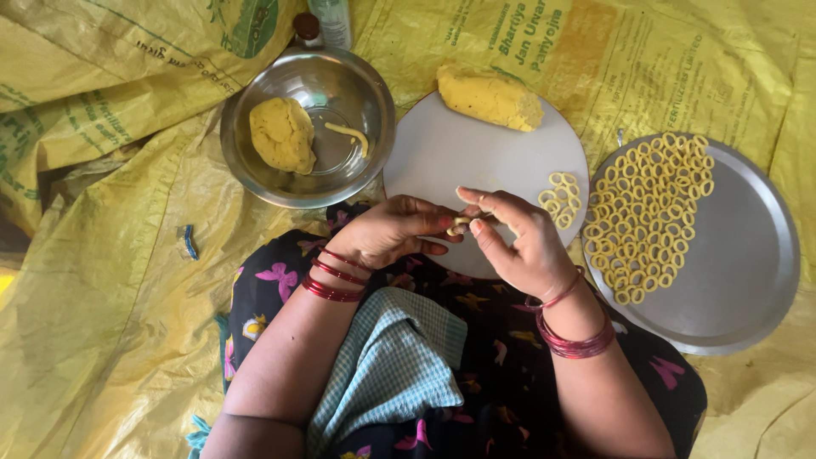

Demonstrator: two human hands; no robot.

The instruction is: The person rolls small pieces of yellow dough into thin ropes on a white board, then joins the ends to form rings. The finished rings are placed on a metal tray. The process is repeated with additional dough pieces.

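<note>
My left hand [387, 234] and my right hand [514, 242] meet over the near edge of a round white board [459, 153]. Between their fingertips they pinch a thin strip of yellow dough [459, 223], bent into a small loop. Several finished dough rings [561, 200] lie on the board's right side. A thick log of yellow dough [489, 98] rests at the board's far edge. Red bangles circle both wrists.
A steel bowl [340, 76] at the left holds a dough lump [282, 134] and a short dough strip [348, 134]. A steel plate [739, 263] at the right carries several dough rings [650, 217]. Yellow printed sacking [102, 280] covers the floor. A checked cloth [387, 365] lies on my lap.
</note>
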